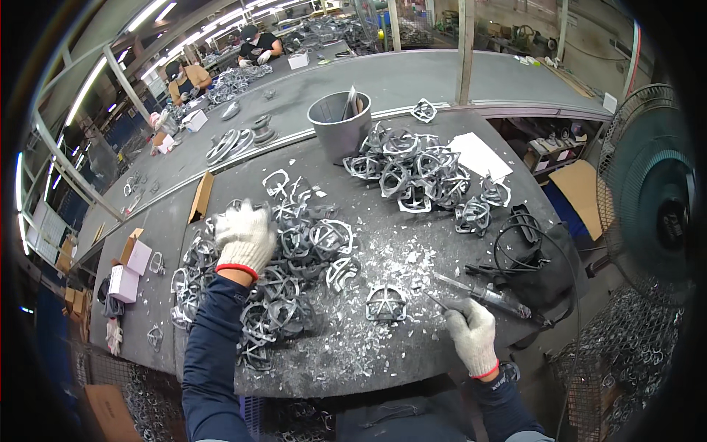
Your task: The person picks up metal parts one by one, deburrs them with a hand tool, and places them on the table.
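Observation:
My left hand [246, 234], in a white knit glove with a red cuff, is over the left pile of grey metal castings [283, 295]. Its fingers point down and away from me into the pile, so their tips are hidden. In my right hand [473, 333], gloved alike, is a thin pointed metal tool [436, 300], its tip aimed left and away. A single cage-shaped casting [386, 303] lies between my hands, apart from the tool. White chips and flakes [405, 265] are scattered around it.
A second casting heap [416, 166] lies beyond, beside a grey bucket [339, 121] and white paper [480, 156]. At right are a long tool with a cord [495, 296], a black bag [549, 258] and a large fan [659, 199]. Two people work at the far left.

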`<state>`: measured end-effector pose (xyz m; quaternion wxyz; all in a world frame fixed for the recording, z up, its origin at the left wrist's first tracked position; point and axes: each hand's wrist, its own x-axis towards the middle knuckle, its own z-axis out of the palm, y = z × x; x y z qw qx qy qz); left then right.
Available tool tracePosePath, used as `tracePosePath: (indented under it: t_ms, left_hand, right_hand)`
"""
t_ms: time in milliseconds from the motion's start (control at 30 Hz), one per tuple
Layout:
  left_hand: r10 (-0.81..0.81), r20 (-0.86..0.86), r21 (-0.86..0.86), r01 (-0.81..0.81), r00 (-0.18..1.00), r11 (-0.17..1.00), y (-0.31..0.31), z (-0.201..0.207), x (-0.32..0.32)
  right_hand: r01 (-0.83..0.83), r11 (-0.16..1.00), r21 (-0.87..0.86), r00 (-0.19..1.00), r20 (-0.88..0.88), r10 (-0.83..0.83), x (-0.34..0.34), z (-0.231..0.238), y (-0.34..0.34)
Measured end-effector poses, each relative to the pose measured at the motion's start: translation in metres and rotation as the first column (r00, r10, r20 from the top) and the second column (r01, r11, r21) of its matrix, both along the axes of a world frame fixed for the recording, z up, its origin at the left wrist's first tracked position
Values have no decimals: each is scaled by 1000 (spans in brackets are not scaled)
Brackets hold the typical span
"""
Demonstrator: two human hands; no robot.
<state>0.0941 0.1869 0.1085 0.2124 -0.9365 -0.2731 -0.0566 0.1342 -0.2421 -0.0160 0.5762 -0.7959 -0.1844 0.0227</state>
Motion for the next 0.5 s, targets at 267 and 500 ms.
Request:
tracePosePath:
  t_ms: [267, 500]
  left_hand:
    - [-601, 413, -278, 723, 685, 633, -53, 3, 159]
    - [-658, 267, -62, 694, 704, 717, -89, -34, 272]
  right_hand:
    - [-15, 1000, -1, 1000, 13, 15, -2, -14, -3]
    - [-19, 1000, -7, 996, -84, 18, 3, -7, -4]
